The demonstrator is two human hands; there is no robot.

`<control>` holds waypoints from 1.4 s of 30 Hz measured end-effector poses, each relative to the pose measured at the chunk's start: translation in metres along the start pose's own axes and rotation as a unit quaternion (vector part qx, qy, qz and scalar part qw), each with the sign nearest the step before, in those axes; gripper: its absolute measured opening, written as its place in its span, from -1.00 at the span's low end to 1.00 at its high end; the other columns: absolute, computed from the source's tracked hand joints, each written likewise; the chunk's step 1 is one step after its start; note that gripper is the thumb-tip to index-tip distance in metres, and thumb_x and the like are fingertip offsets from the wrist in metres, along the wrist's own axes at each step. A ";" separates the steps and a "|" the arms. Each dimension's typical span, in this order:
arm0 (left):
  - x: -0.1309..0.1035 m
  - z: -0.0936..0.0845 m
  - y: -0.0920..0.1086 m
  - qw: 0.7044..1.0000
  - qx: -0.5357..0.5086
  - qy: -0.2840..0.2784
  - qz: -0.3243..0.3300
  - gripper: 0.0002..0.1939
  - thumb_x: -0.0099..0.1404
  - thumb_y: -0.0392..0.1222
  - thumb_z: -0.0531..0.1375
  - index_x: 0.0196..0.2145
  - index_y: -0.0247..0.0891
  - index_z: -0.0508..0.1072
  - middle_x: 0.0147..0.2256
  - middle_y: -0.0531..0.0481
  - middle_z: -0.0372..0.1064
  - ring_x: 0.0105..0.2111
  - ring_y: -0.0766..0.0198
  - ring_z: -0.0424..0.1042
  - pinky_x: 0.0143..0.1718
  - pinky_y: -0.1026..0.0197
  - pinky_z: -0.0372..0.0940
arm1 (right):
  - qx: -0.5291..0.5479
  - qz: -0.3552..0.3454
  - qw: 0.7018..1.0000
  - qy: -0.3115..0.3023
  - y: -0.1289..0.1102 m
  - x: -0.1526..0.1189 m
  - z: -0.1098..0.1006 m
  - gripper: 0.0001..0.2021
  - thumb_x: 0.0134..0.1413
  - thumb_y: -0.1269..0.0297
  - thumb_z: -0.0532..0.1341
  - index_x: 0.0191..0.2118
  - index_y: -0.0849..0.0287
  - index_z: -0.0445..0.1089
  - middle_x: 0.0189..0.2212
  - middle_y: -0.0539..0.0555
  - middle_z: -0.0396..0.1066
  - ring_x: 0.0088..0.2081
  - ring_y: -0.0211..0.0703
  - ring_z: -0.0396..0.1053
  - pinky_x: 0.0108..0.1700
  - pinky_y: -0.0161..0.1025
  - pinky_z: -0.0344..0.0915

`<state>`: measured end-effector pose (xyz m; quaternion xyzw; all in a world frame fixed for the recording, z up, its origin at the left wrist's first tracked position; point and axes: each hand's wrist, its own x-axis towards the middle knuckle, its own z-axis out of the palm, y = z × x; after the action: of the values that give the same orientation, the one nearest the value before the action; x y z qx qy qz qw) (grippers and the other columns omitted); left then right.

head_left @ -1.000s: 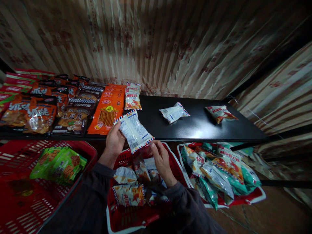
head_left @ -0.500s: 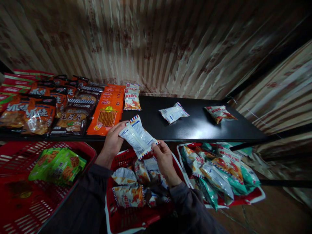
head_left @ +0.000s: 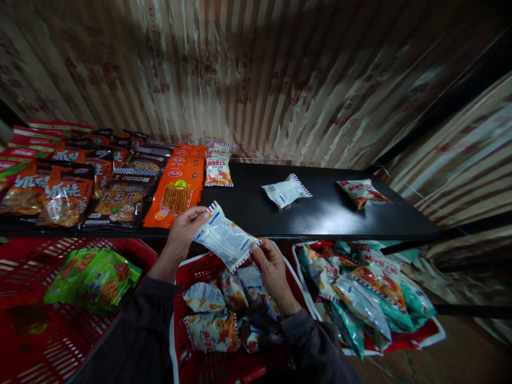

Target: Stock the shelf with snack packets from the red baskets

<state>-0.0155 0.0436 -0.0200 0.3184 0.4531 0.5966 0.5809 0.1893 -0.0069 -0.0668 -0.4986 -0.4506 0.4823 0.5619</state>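
A white snack bag [head_left: 224, 238] with red and blue striped ends hangs between my two hands, its printed back facing up. My left hand [head_left: 184, 230] is closed on its upper left end, and my right hand [head_left: 272, 268] pinches the lower right end. Below the bag is a red basket [head_left: 208, 368] with a white rim, holding several similar snack bags [head_left: 214, 330]. Just beyond my hands runs the black shelf [head_left: 248, 213], where a short stack of the same bags [head_left: 218, 166] lies face up beside orange packets [head_left: 176, 186].
A white bag [head_left: 286, 191] and a red-and-white bag [head_left: 362, 193] lie apart on the shelf. Brown potato-slice packets [head_left: 116, 200] and orange-black packets [head_left: 66, 194] fill its left. Red baskets with green packets [head_left: 96, 277] and mixed bags [head_left: 372, 293] flank the middle one.
The snack bag has dropped slightly in view and flattened in angle, still held by both hands. The whole view has shifted a little, with the shelf sitting lower.
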 end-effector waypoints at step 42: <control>-0.004 0.011 -0.012 0.993 -0.038 -0.094 -0.056 -0.64 0.05 -0.13 0.35 -0.20 -0.32 0.45 -0.22 -0.12 0.51 -0.23 0.15 0.50 -0.13 0.05 0.37 | 0.217 0.076 0.967 0.112 -0.007 0.017 0.001 -0.65 -0.38 0.11 0.49 -0.53 0.17 0.38 -0.53 -0.10 0.42 -0.54 -0.39 0.29 -0.52 -0.43 0.29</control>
<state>-0.0007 0.0404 -0.0261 0.3248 0.3905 0.5477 0.6648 0.1913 0.0100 -0.0594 -0.4483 -0.2300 0.5510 0.6652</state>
